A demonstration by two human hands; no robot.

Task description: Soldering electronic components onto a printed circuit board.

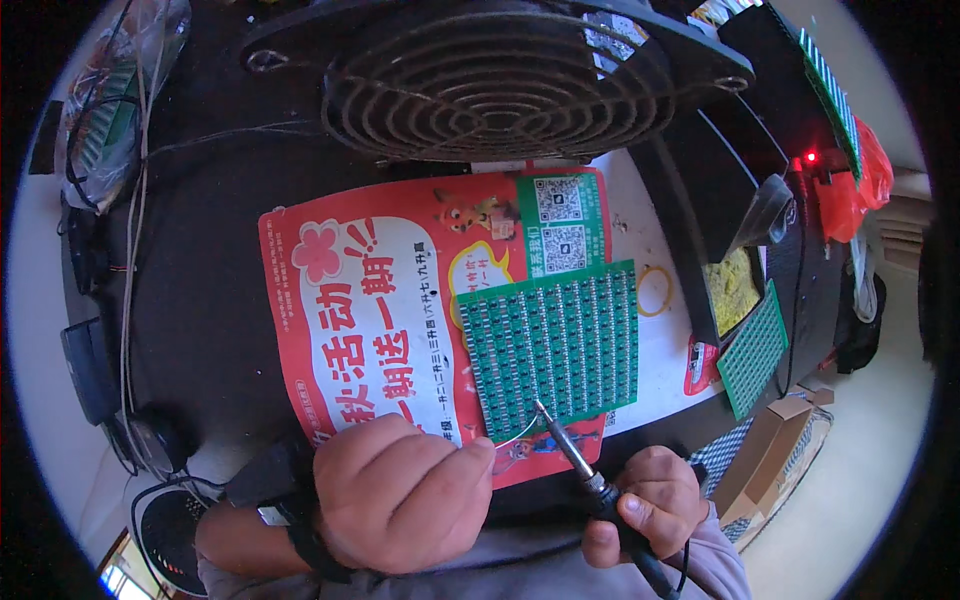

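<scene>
Beside the dark surface [215,270] sits a cardboard box [768,462], a fan [500,85] is cut off above, and the green circuit board [560,340], its tiny parts hard to make out, lies just beyond the left hand [405,495], pinching thin wire [520,434], and the right hand [655,500], clamped around a soldering iron [578,460].

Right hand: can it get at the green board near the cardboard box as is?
Probably yes to reach: nothing visible blocks the way from the right hand to that green board. Grasping looks doubtful while it holds the soldering iron.
</scene>
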